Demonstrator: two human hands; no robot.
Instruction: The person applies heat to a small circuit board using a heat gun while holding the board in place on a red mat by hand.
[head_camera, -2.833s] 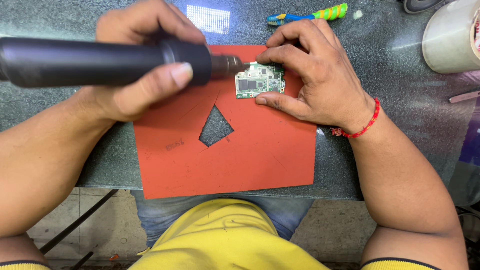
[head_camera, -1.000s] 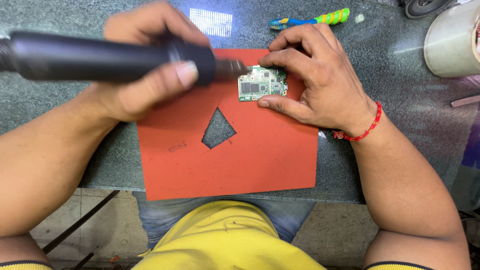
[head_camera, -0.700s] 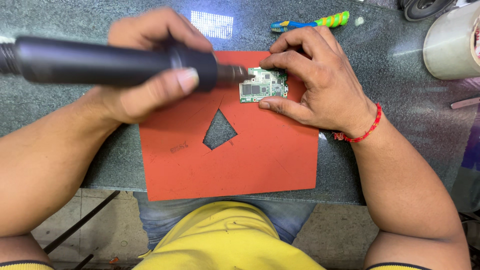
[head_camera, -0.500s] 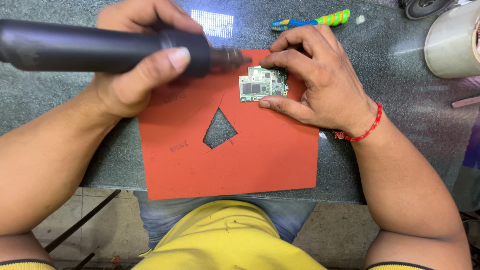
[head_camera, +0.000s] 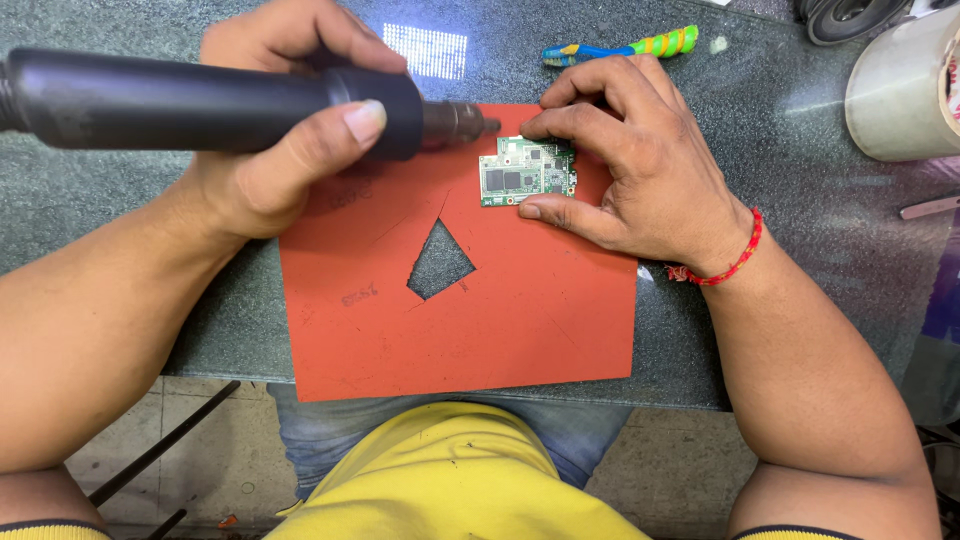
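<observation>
Small green circuit board (head_camera: 527, 171), chips up; right hand (head_camera: 640, 165) pinches it, left hand (head_camera: 275, 130) grips black tool (head_camera: 210, 100).

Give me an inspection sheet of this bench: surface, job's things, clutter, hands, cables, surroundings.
Surface: dark speckled stone bench under an orange mat with a triangular cut-out.
Job's things: small green circuit board on the mat; black hot-air tool, nozzle pointed at the board.
Clutter: striped colourful tool; tape roll.
Hands: left hand grips the tool; right hand pins the board by its edges.
Cables: nothing seen.
Surroundings: tiled floor below.
</observation>
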